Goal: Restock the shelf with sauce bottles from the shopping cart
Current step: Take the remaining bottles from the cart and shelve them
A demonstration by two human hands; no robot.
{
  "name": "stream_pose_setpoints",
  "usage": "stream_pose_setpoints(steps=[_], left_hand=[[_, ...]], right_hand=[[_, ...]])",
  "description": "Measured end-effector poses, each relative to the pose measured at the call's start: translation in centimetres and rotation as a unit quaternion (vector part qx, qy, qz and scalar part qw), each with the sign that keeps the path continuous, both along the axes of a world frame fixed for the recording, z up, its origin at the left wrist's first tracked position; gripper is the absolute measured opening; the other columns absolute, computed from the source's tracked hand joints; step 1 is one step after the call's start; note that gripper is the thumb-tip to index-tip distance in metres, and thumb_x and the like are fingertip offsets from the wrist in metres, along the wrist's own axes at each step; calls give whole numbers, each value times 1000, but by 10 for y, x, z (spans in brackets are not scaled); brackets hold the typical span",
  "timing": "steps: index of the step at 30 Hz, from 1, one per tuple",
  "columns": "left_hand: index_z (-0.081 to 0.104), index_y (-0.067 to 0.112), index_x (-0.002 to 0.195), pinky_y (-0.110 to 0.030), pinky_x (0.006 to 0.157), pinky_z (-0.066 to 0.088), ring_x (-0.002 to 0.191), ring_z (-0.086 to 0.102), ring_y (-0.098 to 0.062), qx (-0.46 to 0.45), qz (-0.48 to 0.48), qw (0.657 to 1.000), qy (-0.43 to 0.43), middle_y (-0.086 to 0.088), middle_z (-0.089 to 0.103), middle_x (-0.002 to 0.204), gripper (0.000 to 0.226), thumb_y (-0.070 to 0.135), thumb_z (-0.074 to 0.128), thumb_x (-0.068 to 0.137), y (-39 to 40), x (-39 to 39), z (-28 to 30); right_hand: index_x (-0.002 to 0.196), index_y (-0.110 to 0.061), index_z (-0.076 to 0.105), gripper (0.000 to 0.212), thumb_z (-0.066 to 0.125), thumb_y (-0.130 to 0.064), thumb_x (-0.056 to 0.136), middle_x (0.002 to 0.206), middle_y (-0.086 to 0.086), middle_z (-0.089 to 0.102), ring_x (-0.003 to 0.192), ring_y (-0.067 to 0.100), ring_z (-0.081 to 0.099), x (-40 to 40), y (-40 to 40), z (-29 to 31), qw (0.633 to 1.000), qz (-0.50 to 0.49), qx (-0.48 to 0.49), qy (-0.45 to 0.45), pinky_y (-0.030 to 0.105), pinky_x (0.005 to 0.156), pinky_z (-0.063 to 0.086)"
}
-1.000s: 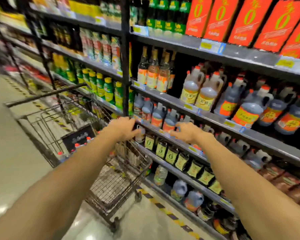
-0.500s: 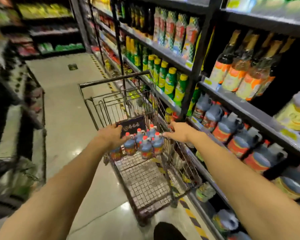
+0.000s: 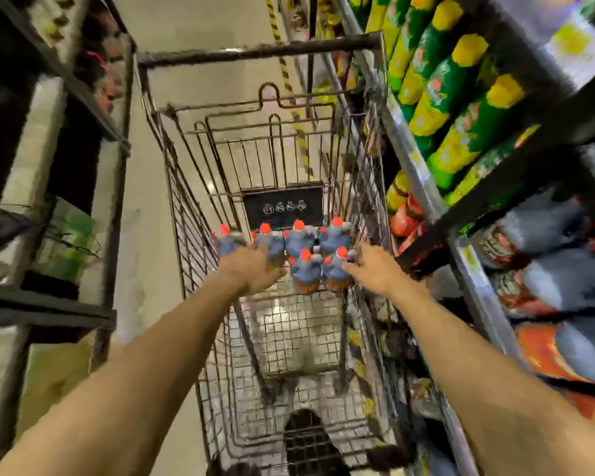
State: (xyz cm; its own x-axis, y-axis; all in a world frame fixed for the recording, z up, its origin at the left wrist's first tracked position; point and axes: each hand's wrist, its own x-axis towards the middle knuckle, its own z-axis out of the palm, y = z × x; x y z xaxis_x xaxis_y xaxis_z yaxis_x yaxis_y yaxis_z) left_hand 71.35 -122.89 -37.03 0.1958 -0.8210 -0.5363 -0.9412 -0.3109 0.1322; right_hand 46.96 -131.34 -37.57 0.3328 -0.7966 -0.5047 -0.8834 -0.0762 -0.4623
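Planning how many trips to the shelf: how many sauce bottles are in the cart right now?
6 red caps show. Four bottles stand in a back row, and two in front. The left hand may hide more.

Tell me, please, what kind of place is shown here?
Most likely a supermarket aisle: a wire shopping cart holds red-capped sauce bottles, and shelving on the right carries rows of green and yellow packaged goods.
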Motion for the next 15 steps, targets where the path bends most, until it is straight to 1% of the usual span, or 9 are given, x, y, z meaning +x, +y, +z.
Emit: stream_pose_setpoints(steps=[2, 4, 5, 6, 7, 8, 10, 13, 15], left_hand=[[47, 14, 142, -46, 103, 49, 125, 56, -40, 14, -7, 1000, -4, -20, 57, 140, 72, 67, 42, 95, -16, -5, -21], [45, 13, 143, -46, 106, 46, 131, 52, -39, 23, -19, 1000, -7, -20, 50, 148, 65, 60, 46, 98, -30, -8, -45], [45, 14, 144, -47, 106, 46, 132, 52, -38, 14, -22, 1000, -5, -19, 48, 150, 64, 59, 46, 98, -36, -9, -56], [47, 17, 143, -48, 104, 47, 131, 53, -38, 9, -21, 1000, -6, -18, 49, 149, 62, 60, 45, 98, -41, -10, -68], [49, 18, 141, -49, 101, 49, 129, 55, -38, 1, -20, 1000, -4, -17, 52, 146, 60, 60, 44, 98, -46, -11, -81], [49, 18, 141, -48, 98, 50, 126, 57, -39, -2, -20, 1000, 0, -17, 55, 142, 59, 58, 44, 98, -51, -13, -91], [49, 15, 139, -46, 93, 50, 122, 59, -39, -15, -16, 1000, 12, -19, 61, 135, 58, 54, 49, 97, -59, -15, -109], [56, 13, 124, -45, 91, 53, 117, 62, -38, -11, -8, 999, 51, -18, 65, 126, 58, 59, 54, 89, -68, -18, -137], [58, 12, 119, -44, 87, 50, 114, 61, -39, -2, 5, 995, 101, -19, 65, 122, 51, 52, 66, 89, -70, -21, -156]], right_hand=[[110, -3, 58, 32, 61, -33, 98, 115, 25, 63, 111, 42, 59, 4, -20, -32, 1000, 28, -2, 8, 41, 80, 43], [115, -7, 59, 44, 61, -44, 91, 117, 22, 63, 110, 42, 60, 9, -40, -65, 998, 52, -14, 14, 45, 87, 51], [119, -8, 59, 49, 62, -47, 88, 117, 22, 63, 109, 42, 61, 12, -48, -80, 998, 55, -21, 13, 47, 89, 52], [122, -7, 57, 50, 66, -43, 88, 119, 23, 62, 109, 43, 60, 17, -52, -83, 998, 57, -30, 18, 48, 89, 52], [125, -4, 54, 48, 68, -35, 90, 121, 26, 60, 111, 44, 58, 20, -57, -89, 997, 59, -35, 28, 48, 89, 51], [127, 0, 52, 47, 68, -27, 92, 123, 29, 58, 113, 46, 56, 24, -61, -95, 996, 65, -40, 41, 48, 90, 48], [131, 4, 48, 46, 65, -16, 94, 126, 32, 55, 117, 47, 54, 27, -69, -109, 995, 76, -39, 53, 48, 92, 45], [130, 4, 51, 42, 65, -10, 93, 127, 35, 57, 118, 48, 55, 29, -71, -130, 995, 77, -42, 48, 47, 93, 44], [121, 4, 57, 34, 67, -11, 93, 122, 32, 62, 115, 48, 58, 29, -69, -143, 996, 64, -44, 33, 46, 89, 44]])
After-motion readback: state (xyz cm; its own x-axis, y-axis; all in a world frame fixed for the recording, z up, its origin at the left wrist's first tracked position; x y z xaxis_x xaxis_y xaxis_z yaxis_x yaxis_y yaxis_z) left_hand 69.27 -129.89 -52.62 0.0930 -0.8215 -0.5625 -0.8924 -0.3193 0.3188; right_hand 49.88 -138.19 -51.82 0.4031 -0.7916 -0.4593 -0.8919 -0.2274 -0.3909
